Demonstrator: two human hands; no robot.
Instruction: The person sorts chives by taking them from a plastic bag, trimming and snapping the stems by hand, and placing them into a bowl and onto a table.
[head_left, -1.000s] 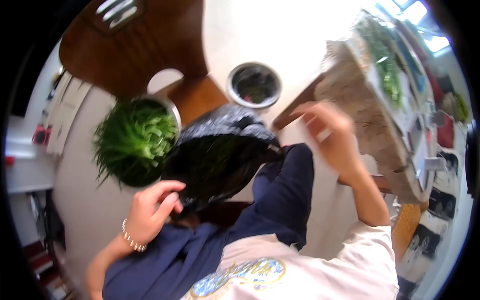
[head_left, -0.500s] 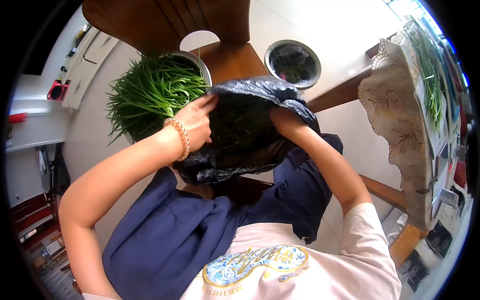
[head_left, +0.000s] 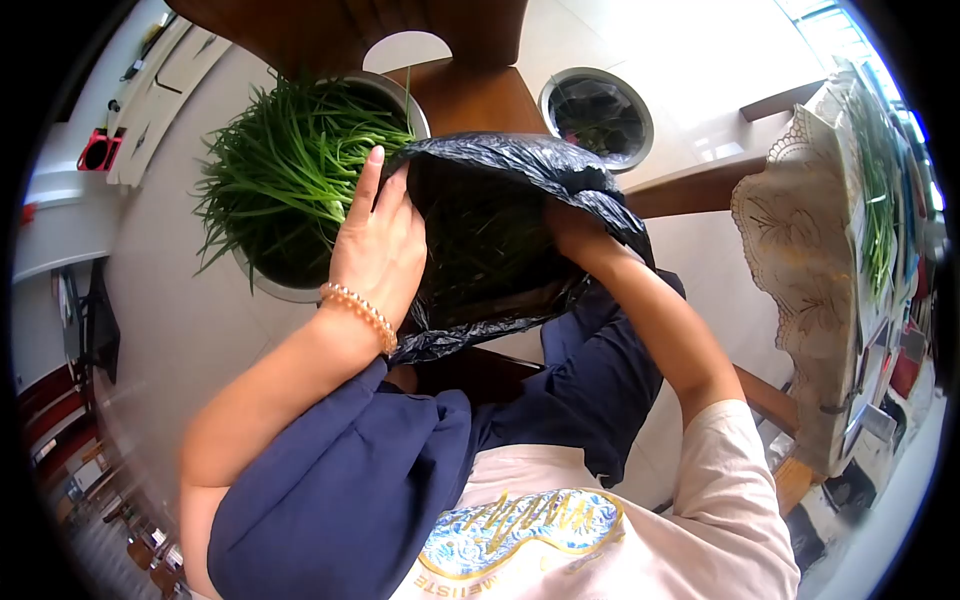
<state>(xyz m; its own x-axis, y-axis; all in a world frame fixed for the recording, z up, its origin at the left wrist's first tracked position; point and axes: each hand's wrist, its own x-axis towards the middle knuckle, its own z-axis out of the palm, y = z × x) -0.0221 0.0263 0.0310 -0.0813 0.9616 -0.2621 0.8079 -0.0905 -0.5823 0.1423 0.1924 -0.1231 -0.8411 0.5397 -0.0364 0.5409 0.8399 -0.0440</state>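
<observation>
A black plastic bag (head_left: 520, 165) gapes wide between my arms, above my lap. Dim green stalks show in its dark inside. My left hand (head_left: 378, 245), with a beaded bracelet, holds the bag's left rim; one finger stretches up outside it, and the other fingertips are partly hidden. My right hand (head_left: 580, 235) reaches in under the right rim, its fingers lost in shadow. Just left of the bag, long green chives (head_left: 290, 170) heap over a metal basin (head_left: 418, 112).
Behind the bag stands a wooden chair (head_left: 470, 90). A second basin (head_left: 645, 115) lined with dark plastic holds some greens. At right, a table with a lace-edged cloth (head_left: 790, 230) carries more green stalks (head_left: 880, 220). A pink-and-black object (head_left: 100, 150) is at far left.
My left hand has turned so its back shows, with one finger now pointing up beside the chives. My right hand stays inside the bag. The whole view has shifted slightly.
</observation>
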